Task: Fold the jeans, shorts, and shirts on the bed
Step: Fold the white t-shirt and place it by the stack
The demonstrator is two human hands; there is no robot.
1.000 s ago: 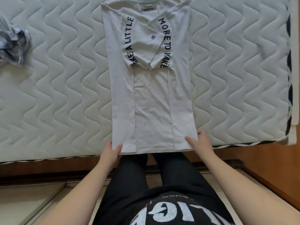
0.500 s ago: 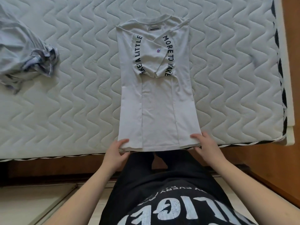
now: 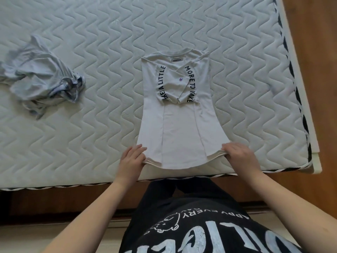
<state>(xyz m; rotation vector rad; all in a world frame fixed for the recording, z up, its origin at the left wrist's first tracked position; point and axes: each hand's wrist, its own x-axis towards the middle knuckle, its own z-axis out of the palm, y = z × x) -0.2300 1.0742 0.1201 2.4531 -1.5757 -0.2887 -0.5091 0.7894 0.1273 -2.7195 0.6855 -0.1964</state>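
At the near edge of the bed, the left hand [image 3: 131, 160] pinches the near left corner of a pale grey cotton T-shirt with black curved lettering [image 3: 177, 123], fingers curled over the hem and the stacked layers lifted slightly off the mattress. The right hand [image 3: 238, 155] grips the near right corner the same way, fingers laid on top of the cloth and the layered edge bunched beneath them. The T-shirt lies lengthwise on the white quilted mattress with a wavy stitched pattern [image 3: 91, 42], its hem toward the near edge and its collar pointing to the far side. Both sides are folded in toward the middle, and the sleeves cross over the chest so the lettering shows in two arcs. Farther off, toward the left edge of the bed, a crumpled light blue-grey garment with darker striped trim [image 3: 42, 77] sits in a loose heap, well apart from the T-shirt.
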